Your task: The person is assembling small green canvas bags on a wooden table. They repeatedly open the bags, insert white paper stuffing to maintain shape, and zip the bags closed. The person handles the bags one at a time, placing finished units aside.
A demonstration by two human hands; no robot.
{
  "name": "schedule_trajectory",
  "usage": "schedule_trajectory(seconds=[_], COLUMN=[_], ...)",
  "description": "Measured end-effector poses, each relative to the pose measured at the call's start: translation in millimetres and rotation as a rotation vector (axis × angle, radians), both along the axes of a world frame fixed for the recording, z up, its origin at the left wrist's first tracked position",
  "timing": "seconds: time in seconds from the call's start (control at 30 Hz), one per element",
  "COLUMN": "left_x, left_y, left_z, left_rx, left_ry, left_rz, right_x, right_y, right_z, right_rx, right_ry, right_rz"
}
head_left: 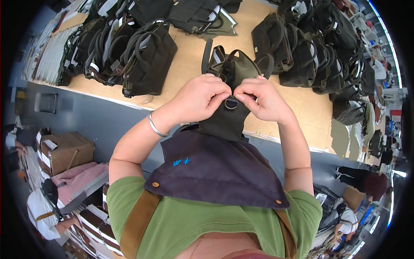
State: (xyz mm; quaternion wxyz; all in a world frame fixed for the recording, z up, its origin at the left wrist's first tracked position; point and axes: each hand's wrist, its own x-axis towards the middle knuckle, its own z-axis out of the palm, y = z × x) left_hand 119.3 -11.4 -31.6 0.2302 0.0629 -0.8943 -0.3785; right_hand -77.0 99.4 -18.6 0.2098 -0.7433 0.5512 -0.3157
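A dark olive handbag (226, 121) stands at the table's near edge, its end panel toward me and its two handles rising beyond my hands. My left hand (207, 96) pinches the bag's top rim with thumb and forefinger, left of a small tab holding a metal D-ring (231, 102). On the other side of that tab, my right hand (261, 97) pinches the rim in the same way. Both thumbs nearly meet above the ring. Past my fingers the bag's mouth gapes and its lighter lining (245, 68) shows. The far end is partly hidden by my hands.
Dark handbags crowd the wooden table (183, 64): a row at left (148, 60), another at right (297, 56), and more at the back (194, 17). A cardboard box (69, 151) sits lower left. Other people work at both sides, one in white (43, 211) at left.
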Motion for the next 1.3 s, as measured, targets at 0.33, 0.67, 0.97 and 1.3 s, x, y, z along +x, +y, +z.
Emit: schedule_trajectory(seconds=[0.33,0.67,0.97,1.3], left_x=[14,22,-27,14], left_y=[24,-25,36,13], left_z=[-1,-132,-101,-150], left_rx=[-0.367,0.457,0.259,0.483], left_ry=[0.169,0.222,0.062,-0.335], left_rz=[0.106,0.661,0.103,0.179], right_x=[16,-46,-5,-85], right_y=[25,12,-22,169], right_z=[2,-133,-80,31], right_rx=[-0.361,-0.307,0.023,0.133], right_ry=[0.230,-0.493,-0.232,-0.372], right_rz=[-0.083,-0.981,-0.634,-1.115])
